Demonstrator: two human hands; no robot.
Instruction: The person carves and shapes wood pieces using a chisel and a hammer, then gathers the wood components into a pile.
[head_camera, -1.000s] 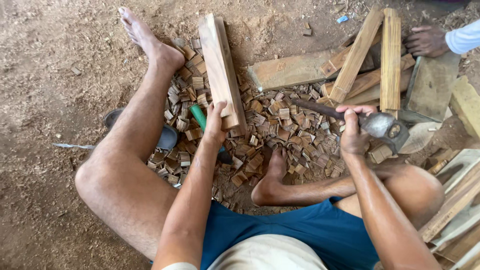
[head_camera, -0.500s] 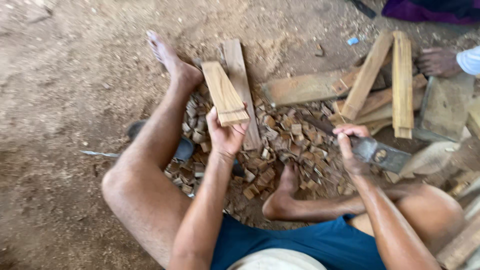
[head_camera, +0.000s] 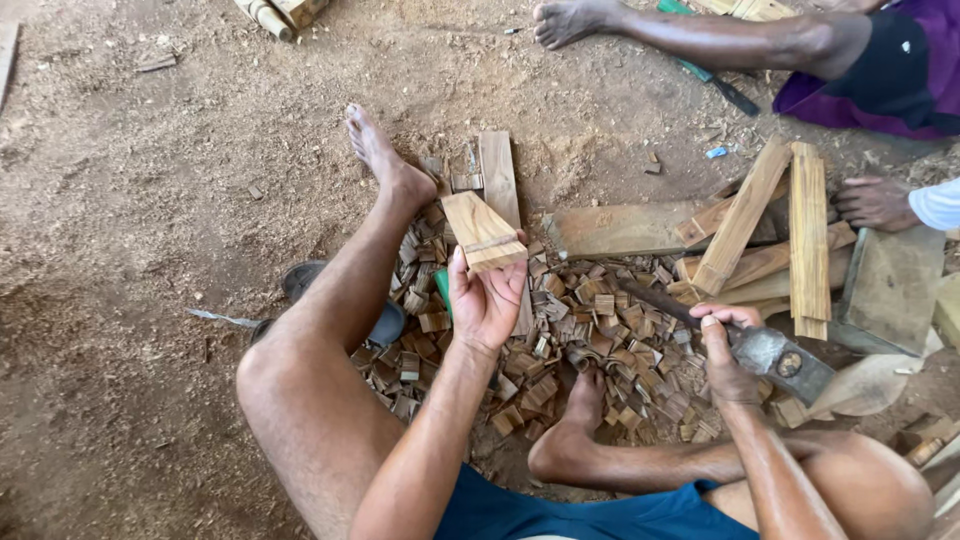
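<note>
My left hand (head_camera: 487, 300) grips the near end of a short pale wooden plank (head_camera: 481, 231) and holds it lifted, slanting away from me over a heap of small wood chips (head_camera: 590, 345). My right hand (head_camera: 728, 358) is closed on the handle of a heavy cleaver-like blade (head_camera: 775, 357), which rests low over the chips at the right. A second plank (head_camera: 498, 180) lies flat on the ground just behind the lifted one. My bare legs frame the heap, left foot (head_camera: 381, 157) stretched out, right foot (head_camera: 580, 400) tucked in.
Stacked planks and offcuts (head_camera: 760, 225) lie at the right. Another person's hand (head_camera: 875, 203) rests on them, and a seated person's leg (head_camera: 700, 30) crosses the top. A dark sandal (head_camera: 305, 280) lies under my left leg. Sawdust-covered dirt floor (head_camera: 150, 200) spreads left.
My left hand has picked the plank up off the chip heap and now holds it raised. The right hand keeps the blade low at the right. The view has shifted upward.
</note>
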